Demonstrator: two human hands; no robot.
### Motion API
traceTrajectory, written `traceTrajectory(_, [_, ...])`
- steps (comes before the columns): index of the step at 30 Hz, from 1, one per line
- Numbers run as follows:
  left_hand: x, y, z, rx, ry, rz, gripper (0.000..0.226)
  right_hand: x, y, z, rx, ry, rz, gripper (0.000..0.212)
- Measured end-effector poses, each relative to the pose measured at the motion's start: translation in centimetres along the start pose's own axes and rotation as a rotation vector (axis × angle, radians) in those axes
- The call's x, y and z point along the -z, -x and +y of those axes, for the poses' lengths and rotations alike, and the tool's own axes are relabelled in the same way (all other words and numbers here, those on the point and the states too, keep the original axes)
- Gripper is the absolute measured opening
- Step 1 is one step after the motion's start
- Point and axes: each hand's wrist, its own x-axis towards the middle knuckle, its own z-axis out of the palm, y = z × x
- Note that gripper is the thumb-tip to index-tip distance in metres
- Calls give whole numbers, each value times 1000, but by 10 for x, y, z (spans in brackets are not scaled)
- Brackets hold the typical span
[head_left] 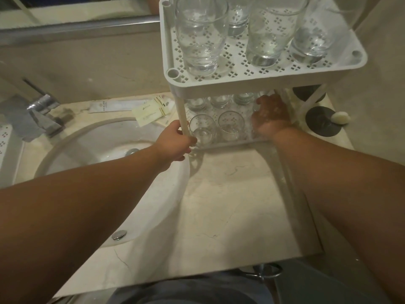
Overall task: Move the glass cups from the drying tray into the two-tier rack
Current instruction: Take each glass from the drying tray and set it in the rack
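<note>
Both tiers of the two-tier rack [263, 83] look nearly full, left hand [175, 141] grasping its post, right hand [270, 116] setting a glass cup, grip unclear.

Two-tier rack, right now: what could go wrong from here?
1. The right hand is deep in the crowded lower tier; withdrawing could knock the short glasses beside it.
2. The left hand grips the front-left post; a tug might rock the rack and the tall glasses on top.
</note>
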Motion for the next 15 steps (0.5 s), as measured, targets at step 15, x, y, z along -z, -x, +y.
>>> traceTrajectory(15, [-1,2,0,-16,-32,-17,61,-6,37,-2,-25,39,-60,41])
